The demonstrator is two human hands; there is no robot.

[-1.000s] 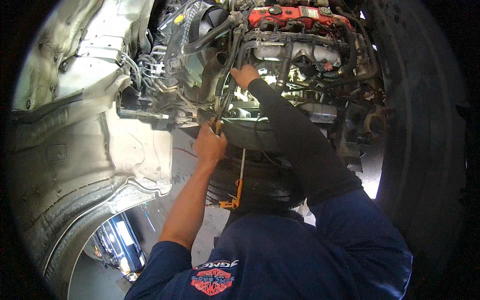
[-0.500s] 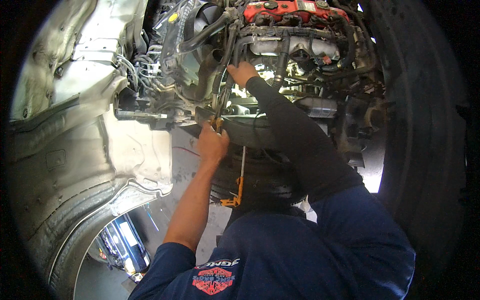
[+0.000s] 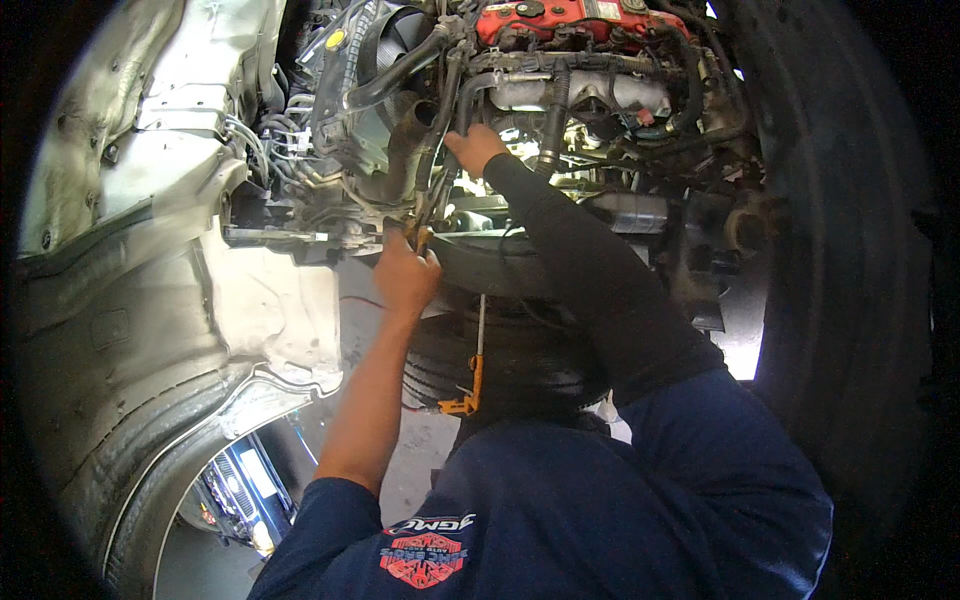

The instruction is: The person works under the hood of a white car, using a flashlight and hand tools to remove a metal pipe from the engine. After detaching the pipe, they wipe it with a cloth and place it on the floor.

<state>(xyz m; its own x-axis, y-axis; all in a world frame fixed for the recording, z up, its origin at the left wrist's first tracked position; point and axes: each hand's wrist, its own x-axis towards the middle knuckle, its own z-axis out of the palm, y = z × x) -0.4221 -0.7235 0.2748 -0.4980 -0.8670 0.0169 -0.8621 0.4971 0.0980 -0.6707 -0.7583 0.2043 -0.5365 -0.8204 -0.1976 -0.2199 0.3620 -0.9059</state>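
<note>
My left hand (image 3: 405, 280) is closed around a narrow tool with orange-brown handles (image 3: 423, 241), low in the engine bay. The tool's far end is lost among dark parts. Further in, my right hand (image 3: 477, 150) has its fingers curled in beside a dark hose (image 3: 438, 150); what they grip is hidden. A black sleeve (image 3: 590, 265) covers my right forearm. Beyond both hands lies the engine, with a red cover (image 3: 570, 22) and a silver manifold (image 3: 630, 95). An open-ended dark pipe (image 3: 407, 135) stands just left of my right hand.
An orange air blow gun (image 3: 477, 375) with a long metal nozzle hangs before a tire (image 3: 510, 360). Pale body panel (image 3: 160, 290) curves along the left; a dark panel (image 3: 830, 250) bounds the right. Another vehicle (image 3: 245, 485) shows through the wheel arch.
My left hand has shifted slightly left and up with the tool, and its grip looks turned a little. My right hand stays by the hoses. The whole view has shifted slightly.
</note>
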